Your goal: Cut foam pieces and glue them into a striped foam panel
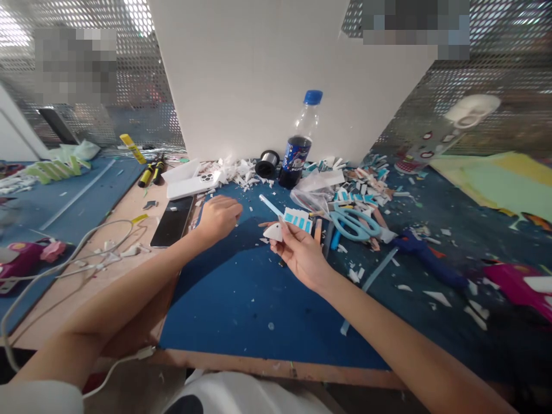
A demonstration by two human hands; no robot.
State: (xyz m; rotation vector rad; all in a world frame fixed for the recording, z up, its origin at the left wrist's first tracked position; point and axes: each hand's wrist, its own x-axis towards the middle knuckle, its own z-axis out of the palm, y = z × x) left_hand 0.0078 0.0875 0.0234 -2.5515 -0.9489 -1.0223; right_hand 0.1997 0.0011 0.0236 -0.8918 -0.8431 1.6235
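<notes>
My right hand point(304, 256) pinches a small white foam piece point(271, 232) between thumb and fingers. The piece has one pointed, rounded end and a tiny dark dot on it. To its left, my left hand point(219, 218) hovers over the blue mat point(224, 305) with its fingers curled in; whatever they may hold is hidden. Just behind the right hand lie a translucent stick point(269, 205) and a blue-and-white striped piece point(298, 219). A pair of light blue scissors point(356, 223) rests on the right.
A cola bottle point(296, 152) and a wire spool point(267, 165) stand at the back, among foam scraps point(241, 172). Phones point(172, 223) and white cables point(92, 259) lie left. Glue guns point(517, 284) point(26, 261) sit at both sides. A white board point(259, 75) rises behind.
</notes>
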